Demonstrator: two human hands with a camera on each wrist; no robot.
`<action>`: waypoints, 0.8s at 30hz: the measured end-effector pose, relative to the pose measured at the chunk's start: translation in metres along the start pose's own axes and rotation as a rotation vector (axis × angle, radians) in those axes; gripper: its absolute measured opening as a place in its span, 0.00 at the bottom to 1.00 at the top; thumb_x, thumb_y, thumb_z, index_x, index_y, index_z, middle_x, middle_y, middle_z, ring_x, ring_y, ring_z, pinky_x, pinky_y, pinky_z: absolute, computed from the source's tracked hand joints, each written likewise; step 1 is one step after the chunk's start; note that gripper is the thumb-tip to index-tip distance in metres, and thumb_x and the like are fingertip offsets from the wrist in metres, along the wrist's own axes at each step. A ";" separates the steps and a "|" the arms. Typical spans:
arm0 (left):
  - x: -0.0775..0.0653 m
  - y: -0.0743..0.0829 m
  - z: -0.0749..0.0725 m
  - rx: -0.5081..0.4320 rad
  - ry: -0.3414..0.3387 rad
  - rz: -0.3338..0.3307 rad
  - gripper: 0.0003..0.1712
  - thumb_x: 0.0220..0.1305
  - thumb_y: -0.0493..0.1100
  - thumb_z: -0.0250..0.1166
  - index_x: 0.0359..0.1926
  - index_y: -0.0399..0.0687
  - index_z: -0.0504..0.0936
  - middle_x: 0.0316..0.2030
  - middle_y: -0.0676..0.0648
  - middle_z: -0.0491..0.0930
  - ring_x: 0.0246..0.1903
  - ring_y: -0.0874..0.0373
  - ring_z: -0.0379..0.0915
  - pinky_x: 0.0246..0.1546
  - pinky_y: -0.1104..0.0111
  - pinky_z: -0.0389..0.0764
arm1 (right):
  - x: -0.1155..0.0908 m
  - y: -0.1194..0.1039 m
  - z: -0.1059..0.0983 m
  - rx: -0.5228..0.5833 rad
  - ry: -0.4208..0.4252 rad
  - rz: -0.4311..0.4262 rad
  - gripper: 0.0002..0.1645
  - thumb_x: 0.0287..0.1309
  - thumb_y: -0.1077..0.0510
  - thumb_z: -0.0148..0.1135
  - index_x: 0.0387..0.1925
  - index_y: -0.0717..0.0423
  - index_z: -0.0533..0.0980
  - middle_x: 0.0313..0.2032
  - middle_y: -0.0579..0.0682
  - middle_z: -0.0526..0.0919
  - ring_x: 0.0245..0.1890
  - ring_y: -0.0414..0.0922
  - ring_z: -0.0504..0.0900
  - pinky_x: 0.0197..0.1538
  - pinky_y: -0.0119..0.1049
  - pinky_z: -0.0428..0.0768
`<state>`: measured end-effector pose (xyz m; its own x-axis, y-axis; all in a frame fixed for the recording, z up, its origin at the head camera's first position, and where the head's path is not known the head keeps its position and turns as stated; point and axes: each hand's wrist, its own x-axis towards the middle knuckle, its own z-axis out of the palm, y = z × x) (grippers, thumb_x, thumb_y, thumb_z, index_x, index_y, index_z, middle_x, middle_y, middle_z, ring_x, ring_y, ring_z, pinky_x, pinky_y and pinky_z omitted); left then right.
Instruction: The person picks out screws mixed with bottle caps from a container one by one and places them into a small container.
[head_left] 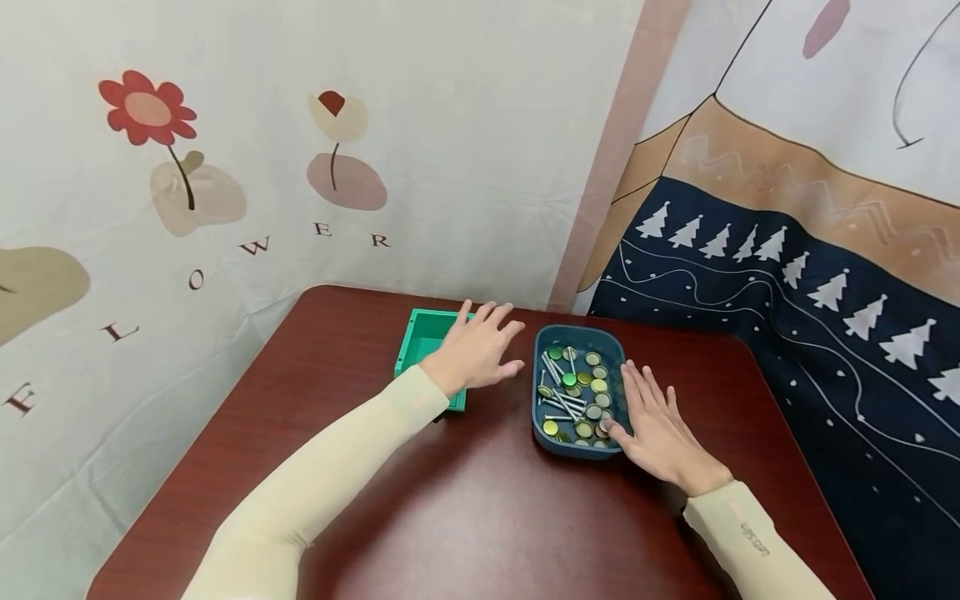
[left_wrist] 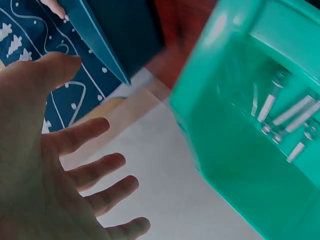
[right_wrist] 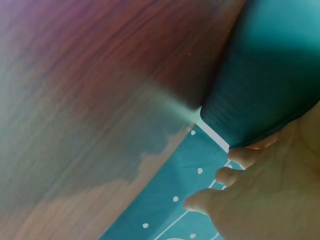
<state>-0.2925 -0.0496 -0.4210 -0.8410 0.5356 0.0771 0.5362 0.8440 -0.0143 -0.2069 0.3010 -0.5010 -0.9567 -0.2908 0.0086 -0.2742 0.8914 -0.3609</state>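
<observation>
My left hand (head_left: 480, 346), fingers spread and holding nothing, hovers beside the green bin (head_left: 408, 343) and overlaps its right side in the head view. Several bolts (left_wrist: 297, 115) lie inside that bin in the left wrist view. To the right stands a dark blue container (head_left: 579, 335) with silver bolts (head_left: 567, 402) and round bottle caps (head_left: 598, 386) in green, gold and silver. My right hand (head_left: 663, 425) lies along the container's right side with fairly straight fingers, the thumb over the rim. Its other fingers are outside the wall, partly hidden by it in the right wrist view.
Both containers stand on a reddish-brown table (head_left: 495, 500) with rounded corners. Behind it hangs a pale cloth (head_left: 465, 167) printed with flowers and letters. A navy cloth (head_left: 697, 275) with white trees hangs along the right side.
</observation>
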 end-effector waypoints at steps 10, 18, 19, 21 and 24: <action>0.022 0.032 0.004 0.097 -0.095 0.132 0.44 0.82 0.74 0.65 0.89 0.65 0.73 0.93 0.46 0.62 0.92 0.43 0.57 0.94 0.33 0.52 | 0.001 -0.001 0.000 -0.012 0.007 -0.009 0.61 0.85 0.39 0.64 0.96 0.63 0.43 0.96 0.66 0.44 0.95 0.75 0.41 0.87 0.88 0.43; 0.034 0.055 0.003 0.137 -0.201 0.241 0.46 0.81 0.74 0.68 0.90 0.66 0.70 0.92 0.48 0.64 0.92 0.47 0.59 0.94 0.34 0.52 | 0.002 -0.001 0.000 -0.012 -0.007 -0.009 0.61 0.85 0.40 0.64 0.96 0.63 0.43 0.96 0.66 0.43 0.95 0.75 0.40 0.87 0.88 0.43; 0.036 0.058 0.003 0.152 -0.214 0.252 0.46 0.81 0.75 0.68 0.90 0.66 0.70 0.91 0.48 0.65 0.91 0.48 0.60 0.94 0.35 0.52 | 0.003 -0.002 0.000 -0.011 -0.006 -0.011 0.61 0.85 0.40 0.64 0.96 0.63 0.43 0.96 0.66 0.43 0.95 0.75 0.40 0.87 0.88 0.42; 0.041 0.065 0.003 0.177 -0.247 0.277 0.47 0.81 0.75 0.69 0.90 0.67 0.70 0.90 0.49 0.67 0.90 0.49 0.63 0.95 0.36 0.53 | 0.003 -0.002 -0.001 -0.014 -0.002 -0.017 0.60 0.85 0.40 0.64 0.96 0.64 0.43 0.96 0.66 0.44 0.95 0.75 0.41 0.86 0.89 0.43; 0.048 0.076 0.004 0.229 -0.291 0.315 0.46 0.80 0.75 0.69 0.90 0.69 0.71 0.89 0.50 0.69 0.88 0.50 0.66 0.94 0.38 0.56 | 0.002 -0.001 -0.002 -0.022 0.001 -0.021 0.60 0.86 0.39 0.63 0.95 0.64 0.43 0.96 0.66 0.44 0.95 0.75 0.42 0.86 0.89 0.44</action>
<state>-0.2921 0.0405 -0.4219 -0.6434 0.7245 -0.2475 0.7655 0.6068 -0.2138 -0.2085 0.3000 -0.4984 -0.9509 -0.3089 0.0169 -0.2960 0.8926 -0.3401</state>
